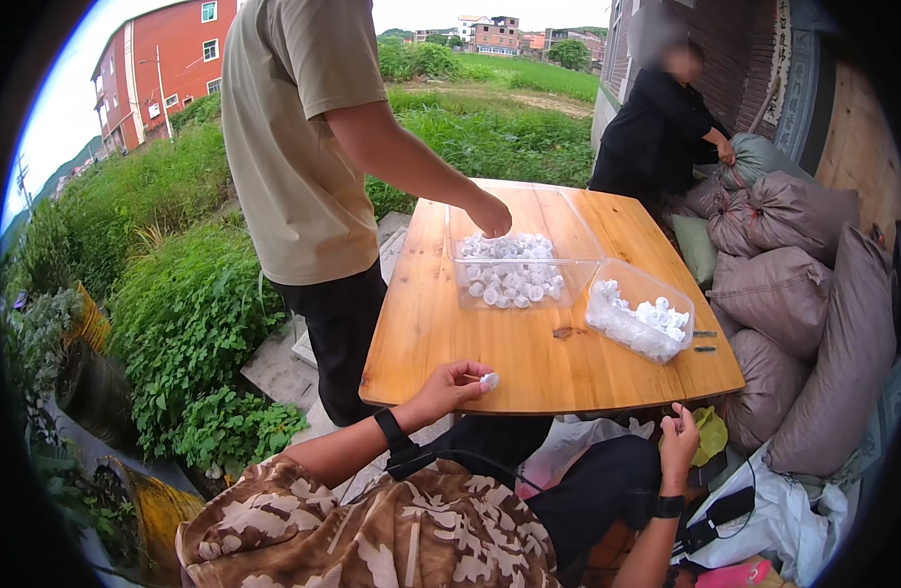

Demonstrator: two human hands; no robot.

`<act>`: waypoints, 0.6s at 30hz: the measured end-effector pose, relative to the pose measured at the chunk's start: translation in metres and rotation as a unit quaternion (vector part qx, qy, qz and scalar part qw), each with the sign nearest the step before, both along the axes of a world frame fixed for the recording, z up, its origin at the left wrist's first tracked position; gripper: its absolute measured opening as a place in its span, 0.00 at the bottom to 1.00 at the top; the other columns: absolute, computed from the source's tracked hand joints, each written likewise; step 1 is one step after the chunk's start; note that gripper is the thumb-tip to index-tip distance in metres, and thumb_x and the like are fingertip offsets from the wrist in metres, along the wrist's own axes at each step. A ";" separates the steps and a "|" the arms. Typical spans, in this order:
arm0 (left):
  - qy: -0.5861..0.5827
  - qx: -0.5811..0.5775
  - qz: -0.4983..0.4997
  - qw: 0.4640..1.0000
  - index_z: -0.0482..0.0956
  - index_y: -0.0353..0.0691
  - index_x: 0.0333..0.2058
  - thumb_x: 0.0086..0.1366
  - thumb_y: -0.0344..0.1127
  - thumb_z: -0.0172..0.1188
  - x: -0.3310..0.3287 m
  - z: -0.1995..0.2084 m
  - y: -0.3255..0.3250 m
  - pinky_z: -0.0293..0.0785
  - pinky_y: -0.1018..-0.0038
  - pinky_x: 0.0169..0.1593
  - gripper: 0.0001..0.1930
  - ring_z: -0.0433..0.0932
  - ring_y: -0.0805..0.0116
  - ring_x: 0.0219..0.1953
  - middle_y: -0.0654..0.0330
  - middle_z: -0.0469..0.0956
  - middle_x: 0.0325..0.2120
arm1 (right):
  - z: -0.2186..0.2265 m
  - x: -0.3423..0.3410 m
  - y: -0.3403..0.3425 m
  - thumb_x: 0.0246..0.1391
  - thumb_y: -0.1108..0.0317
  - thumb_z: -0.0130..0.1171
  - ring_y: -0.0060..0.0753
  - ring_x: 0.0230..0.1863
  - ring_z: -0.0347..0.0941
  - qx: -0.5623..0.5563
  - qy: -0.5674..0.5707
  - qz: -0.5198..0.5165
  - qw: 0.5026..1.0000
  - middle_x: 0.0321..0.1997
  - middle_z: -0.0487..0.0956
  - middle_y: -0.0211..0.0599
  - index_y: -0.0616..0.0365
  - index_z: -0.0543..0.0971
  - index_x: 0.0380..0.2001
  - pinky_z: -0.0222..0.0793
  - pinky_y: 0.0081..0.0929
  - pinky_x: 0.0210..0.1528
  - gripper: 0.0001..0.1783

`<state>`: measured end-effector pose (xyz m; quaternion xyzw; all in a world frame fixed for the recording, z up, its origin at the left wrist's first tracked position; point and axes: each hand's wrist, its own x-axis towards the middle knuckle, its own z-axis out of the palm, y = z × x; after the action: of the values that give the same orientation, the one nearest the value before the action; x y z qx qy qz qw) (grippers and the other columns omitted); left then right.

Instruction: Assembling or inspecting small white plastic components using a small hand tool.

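Observation:
My left hand point(448, 390) is at the near edge of the table, with a small round white plastic piece point(489, 380) pinched between thumb and fingertips. Just below the table's near right edge, my right hand point(678, 443) is raised with its fingers curled together; whatever it may hold is too small to make out. Farther back on the table stands a large clear plastic box point(580, 284) with many white pieces point(514, 269) like the one in my left hand. To its right is a smaller clear tub point(627, 338), partly filled with white pieces.
Across the wooden table point(450, 343), a standing person's hand point(490, 214) reaches into the large box. Two small dark strips point(704, 341) lie near the right edge. Stuffed sacks point(779, 294) are piled at the right, where another person point(656, 127) grips one. White plastic bags point(798, 500) lie below.

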<state>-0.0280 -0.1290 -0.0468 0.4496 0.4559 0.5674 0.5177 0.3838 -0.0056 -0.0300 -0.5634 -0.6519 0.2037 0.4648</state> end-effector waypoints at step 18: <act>0.025 -0.112 0.035 0.993 0.74 0.41 0.46 0.61 0.34 0.61 0.010 0.023 -0.001 0.74 0.82 0.42 0.15 0.76 0.79 0.40 0.66 0.79 0.38 | -0.057 0.051 0.079 0.55 0.68 0.53 0.29 0.34 0.69 -0.028 0.093 -0.074 0.992 0.33 0.74 0.35 0.64 0.71 0.48 0.65 0.27 0.40 0.18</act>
<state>-0.0180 -0.1305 -0.0243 0.3868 0.5443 0.5194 0.5332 0.4344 0.0734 -0.0870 -0.6017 -0.5560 0.2385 0.5215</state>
